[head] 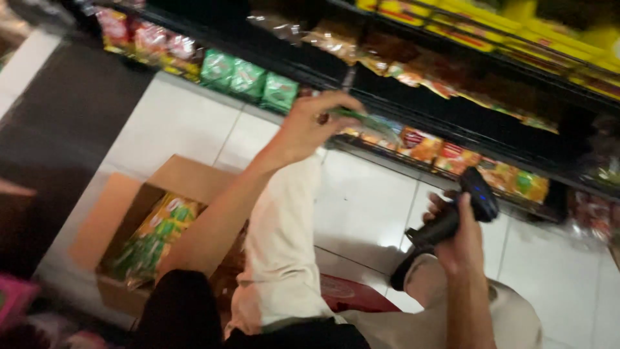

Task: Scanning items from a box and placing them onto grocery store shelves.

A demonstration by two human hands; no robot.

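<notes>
So the left hand (310,126) is reaching out to the bottom shelf (452,139), fingers pinched around a thin snack packet (368,123) with a green edge, holding it right at the shelf front next to the orange and red packets (423,145) lined up there. It's blurry, so I can't tell what kind of packet exactly. The right hand (460,242) is wrapped tight around the grip of a black handheld scanner (462,207), which is pointing up toward the shelf. Down on the white tile floor (361,207) an open cardboard box (129,226) is sitting beside the person's knee, with yellow-green packets (158,236) inside.
</notes>
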